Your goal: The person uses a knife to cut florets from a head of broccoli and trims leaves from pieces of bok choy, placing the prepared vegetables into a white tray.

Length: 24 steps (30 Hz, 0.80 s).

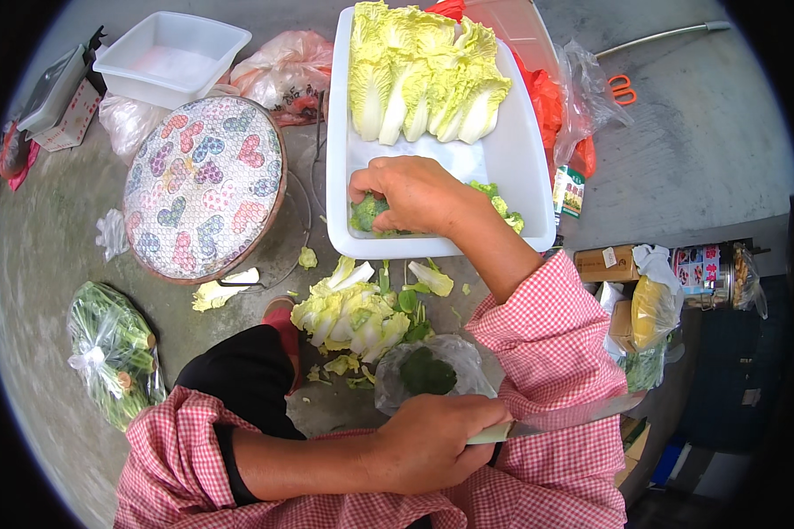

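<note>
My left hand (pixel 437 443) grips the pale handle of a kitchen knife (pixel 569 416), its broad blade pointing right across the checked sleeve. Over the near end of a white plastic tub (pixel 338 165), my right hand (pixel 413 195) has its fingers and thumb around a broccoli floret (pixel 366 213). More broccoli florets (pixel 507 210) lie in the tub's near right part, partly behind the wrist. Napa cabbage leaves (pixel 430 79) fill the tub's far end in overlapping rows. Below the tub, an open clear plastic bag (pixel 430 373) holds something dark green.
Cabbage trimmings (pixel 354 314) lie on the concrete floor by a foot. A round stool with a heart-patterned cover (pixel 205 188) stands left, near an empty white bin (pixel 172 59). Bagged green vegetables (pixel 112 357) lie lower left. Orange-handled scissors (pixel 622 90) and boxes (pixel 607 264) are right.
</note>
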Available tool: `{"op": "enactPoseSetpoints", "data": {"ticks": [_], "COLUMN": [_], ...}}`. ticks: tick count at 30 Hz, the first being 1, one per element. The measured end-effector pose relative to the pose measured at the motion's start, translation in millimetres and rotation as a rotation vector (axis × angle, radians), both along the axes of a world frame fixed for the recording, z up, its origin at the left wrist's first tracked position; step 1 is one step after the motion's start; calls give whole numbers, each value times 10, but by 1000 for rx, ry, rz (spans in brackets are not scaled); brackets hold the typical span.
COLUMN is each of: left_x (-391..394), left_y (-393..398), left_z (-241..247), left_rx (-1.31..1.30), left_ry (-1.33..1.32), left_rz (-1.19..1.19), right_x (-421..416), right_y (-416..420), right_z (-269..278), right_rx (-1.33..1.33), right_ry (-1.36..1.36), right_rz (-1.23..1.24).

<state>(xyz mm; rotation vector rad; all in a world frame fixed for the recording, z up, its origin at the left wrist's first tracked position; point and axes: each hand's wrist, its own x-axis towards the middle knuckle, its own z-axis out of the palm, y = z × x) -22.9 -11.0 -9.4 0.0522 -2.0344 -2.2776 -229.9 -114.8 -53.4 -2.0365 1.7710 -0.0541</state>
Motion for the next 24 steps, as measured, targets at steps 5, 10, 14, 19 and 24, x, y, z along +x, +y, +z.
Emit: {"op": "enactPoseSetpoints", "data": {"ticks": [5, 10, 14, 19, 24], "left_x": [25, 40, 61, 54, 44], "left_y": [-38, -33, -26, -27, 12], "left_z": [6, -4, -15, 4, -11], "left_rx": [-13, -18, -21, -3, -16], "left_ry": [20, 39, 45, 26, 29], "left_rz": [17, 21, 30, 5, 5], "right_x": [76, 11, 14, -141, -74], "right_y": [-8, -2, -10, 96, 61], "right_z": [-41, -119, 4, 53, -57], "right_rx": [-15, -100, 77, 107, 44], "right_ry": [38, -8, -225, -276, -156], "right_rz": [-35, -168, -160, -322, -162]}}
